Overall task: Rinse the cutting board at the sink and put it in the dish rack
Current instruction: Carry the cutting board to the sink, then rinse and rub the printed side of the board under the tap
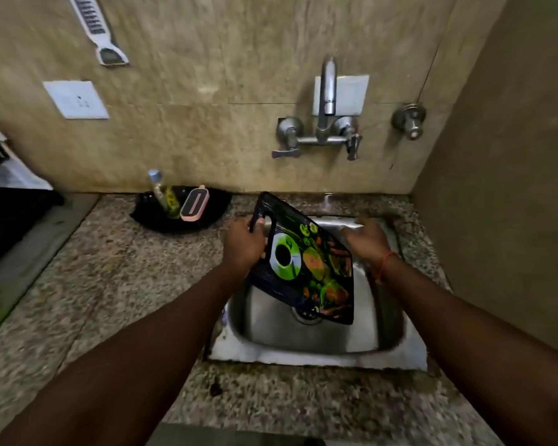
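The cutting board (313,265) is black with bright printed vegetables and a cut-out handle at its upper left. It hangs tilted over the steel sink (387,336), its lower corner near the drain. My left hand (244,244) is shut on the handle end. My right hand (366,239) hovers at the board's upper right edge with fingers spread, holding nothing. Above the basin, the wall tap (327,101) points down. A black dish rack (0,220) sits at the far left edge, partly cut off.
A black dish (213,214) behind the sink's left holds a bottle (163,194) and a pink-rimmed scrubber (194,204). A separate valve (409,120) is on the wall at the right. A side wall closes in at the right. Speckled granite counter (110,284) surrounds the sink.
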